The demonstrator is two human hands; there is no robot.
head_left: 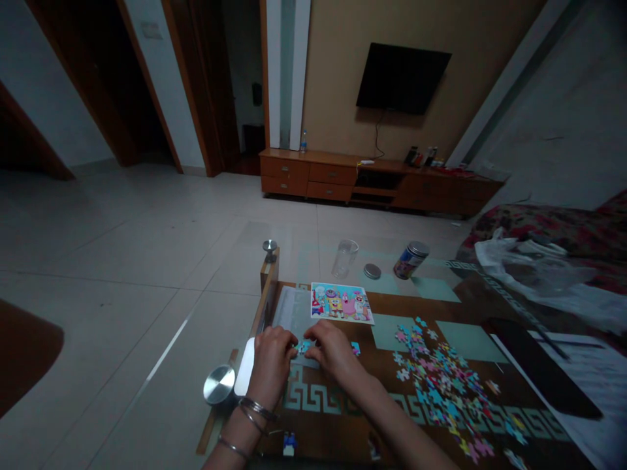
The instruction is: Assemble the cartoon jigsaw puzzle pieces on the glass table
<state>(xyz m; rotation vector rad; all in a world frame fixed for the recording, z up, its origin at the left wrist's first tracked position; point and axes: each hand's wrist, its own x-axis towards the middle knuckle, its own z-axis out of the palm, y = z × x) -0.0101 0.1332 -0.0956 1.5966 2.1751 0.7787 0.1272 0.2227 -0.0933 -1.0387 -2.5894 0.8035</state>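
Observation:
My left hand and my right hand curve down over a small cluster of light-blue jigsaw pieces, with their fingertips almost meeting there. I cannot tell whether either hand grips a piece. A single jigsaw piece lies just beyond my right fingers. Behind my hands is a cartoon picture card. A translucent plastic sheet lies under my left hand's far side. To the right spreads a large heap of multicoloured jigsaw pieces. Metal bangles circle my left wrist.
The pieces lie on a glass-topped table with steel corner knobs. At its far end stand a glass tumbler, a round lid and a printed can. Papers and a black object lie right.

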